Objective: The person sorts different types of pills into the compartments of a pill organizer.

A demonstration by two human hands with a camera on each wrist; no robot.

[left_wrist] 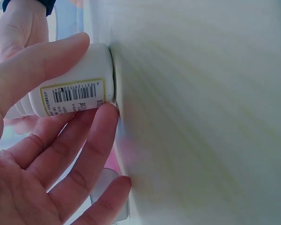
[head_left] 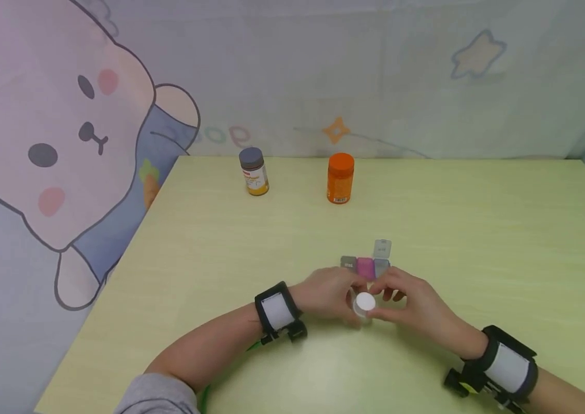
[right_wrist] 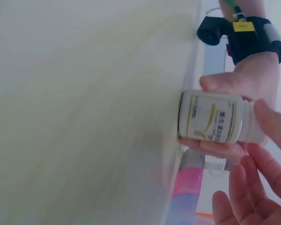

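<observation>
A small white pill bottle (right_wrist: 210, 117) with a printed label stands upright on the table. My left hand (head_left: 325, 293) grips its body between thumb and fingers; a barcode shows beside the thumb in the left wrist view. At the bottle's top, the thumb and fingers of my right hand (head_left: 421, 305) pinch the white cap (head_left: 365, 302), which sits on the neck. Just behind both hands lies a pill organizer with grey, pink (head_left: 366, 268) and bluish compartments. The lid (head_left: 382, 248) of its right compartment is flipped up, and the hands partly cover the organizer's near side.
Toward the back of the table stand a brown bottle with a grey lid (head_left: 253, 172) and an orange bottle (head_left: 340, 179). Behind the far edge hangs a printed cloth (head_left: 282, 75). A green cable (head_left: 204, 398) runs under the left forearm.
</observation>
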